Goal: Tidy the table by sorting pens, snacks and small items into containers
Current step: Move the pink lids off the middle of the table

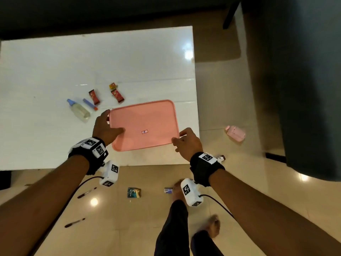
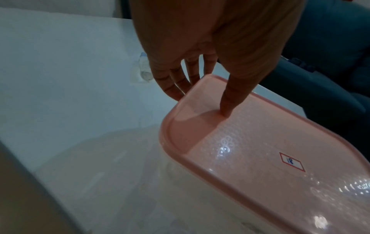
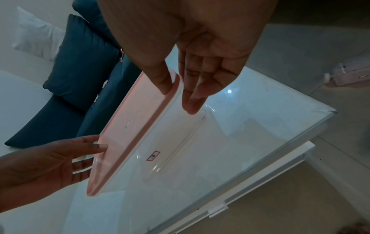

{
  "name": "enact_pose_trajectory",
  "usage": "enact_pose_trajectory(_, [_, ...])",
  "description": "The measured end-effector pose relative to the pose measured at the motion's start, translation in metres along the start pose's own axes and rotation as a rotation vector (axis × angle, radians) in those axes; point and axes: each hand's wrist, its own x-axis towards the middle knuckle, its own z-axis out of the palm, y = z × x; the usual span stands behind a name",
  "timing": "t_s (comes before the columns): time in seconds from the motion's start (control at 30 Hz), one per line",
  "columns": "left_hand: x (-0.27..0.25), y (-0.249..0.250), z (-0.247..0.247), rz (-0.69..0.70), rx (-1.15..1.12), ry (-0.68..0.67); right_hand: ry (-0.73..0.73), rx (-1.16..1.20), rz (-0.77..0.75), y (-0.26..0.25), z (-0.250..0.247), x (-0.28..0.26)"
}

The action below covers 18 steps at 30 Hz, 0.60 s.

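Holding a clear plastic container with pink rectangular lid (image 1: 145,124) above the white glossy table (image 1: 55,61), left hand (image 1: 105,128) and right hand (image 1: 186,143) gripping opposite ends. Sorting barely starting: red snack bars (image 1: 94,97), clear bottle (image 1: 79,109) lying unsorted; black pens (image 1: 86,192) waiting on floor.

Dark blue sofa (image 1: 304,80) w/ cushion (image 3: 80,66) beside white table (image 1: 46,71); tiled floor (image 1: 221,100).

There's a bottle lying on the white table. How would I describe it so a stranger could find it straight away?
Start at the white table and find the pink container lid that both hands hold. Just left of the lid's far left corner lies a clear bottle on its side with a pale blue cap. Beside it are a thin blue pen and dark red snack wrappers; it is the only see-through thing there.
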Motion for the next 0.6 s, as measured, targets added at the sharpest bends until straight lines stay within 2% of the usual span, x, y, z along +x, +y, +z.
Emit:
enact_pose_trajectory(0.07, [-0.002, 0.004, 0.002, 0.035, 0.035, 0.046, -0.031, 0.011, -0.001, 0.0, -0.004, -0.002])
enact_pose_trajectory(0.13, [-0.017, 0.019, 0.006, 0.124, 0.164, 0.133, -0.071, 0.013, -0.014, 0.002, -0.01, -0.006])
enact_pose_trajectory(0.2, [-0.039, 0.038, 0.016, 0.288, 0.222, 0.219, -0.098, 0.0, -0.03, 0.012, -0.019, -0.007])
enact_pose_trajectory(0.27, [-0.067, 0.066, 0.034, 0.461, 0.175, 0.25, -0.079, -0.034, -0.024, 0.031, -0.031, -0.006])
enact_pose_trajectory(0.33, [-0.095, 0.091, 0.063, 0.559, 0.128, 0.182, -0.048, -0.07, 0.011, 0.055, -0.047, -0.005])
enact_pose_trajectory(0.47, [-0.146, 0.136, 0.133, 0.73, 0.156, -0.063, -0.069, -0.115, 0.14, 0.119, -0.082, 0.007])
enact_pose_trajectory(0.53, [-0.156, 0.15, 0.17, 0.742, 0.209, -0.177, -0.105, -0.133, 0.216, 0.155, -0.106, 0.019])
enact_pose_trajectory(0.6, [-0.159, 0.161, 0.206, 0.675, 0.233, -0.311, -0.13, -0.17, 0.272, 0.164, -0.138, 0.017])
